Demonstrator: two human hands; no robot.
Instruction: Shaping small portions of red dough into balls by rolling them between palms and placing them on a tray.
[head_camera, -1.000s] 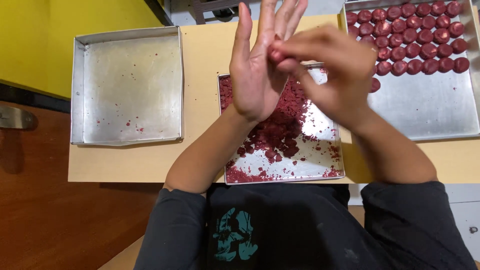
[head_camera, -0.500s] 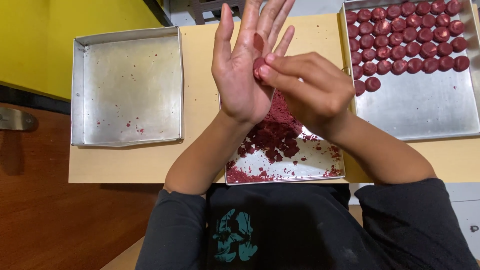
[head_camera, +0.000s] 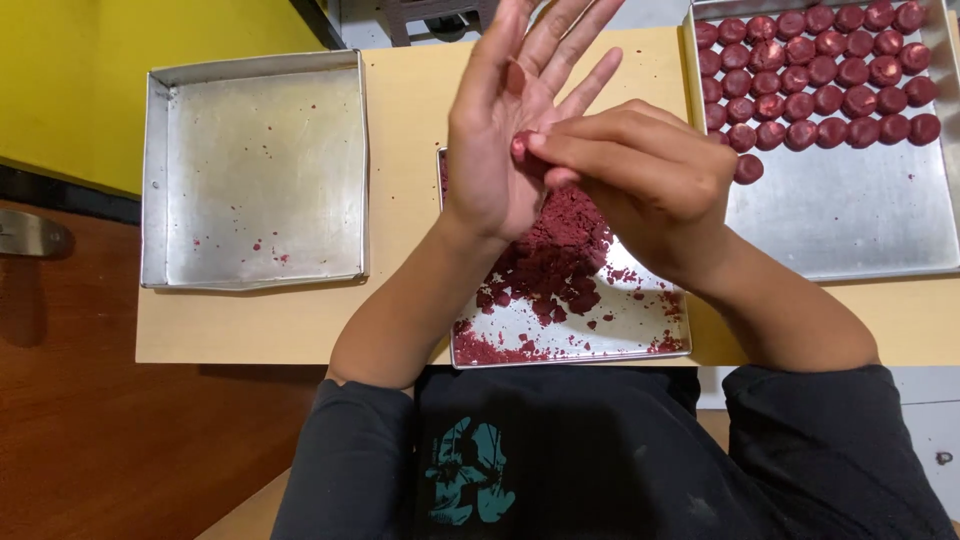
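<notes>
My left hand (head_camera: 505, 130) is raised palm-up with fingers spread above the middle tray (head_camera: 600, 340). My right hand (head_camera: 640, 180) lies across it, fingertips pressing a small lump of dark red dough (head_camera: 521, 146) against the left palm. Below both hands the middle tray holds a heap of red crumbly dough (head_camera: 550, 255) and loose crumbs. At the upper right a large metal tray (head_camera: 850, 220) carries rows of several rolled red balls (head_camera: 820, 70), one ball (head_camera: 748, 168) sitting apart below the rows.
An empty square metal pan (head_camera: 255, 170) with a few red specks sits at the left on the pale wooden table (head_camera: 400, 110). A yellow wall and brown floor lie further left. My dark-sleeved arms reach in from the bottom.
My right hand has slid leftward and down across the left palm, rolling the red lump. The left hand has stayed raised with fingers spread.
</notes>
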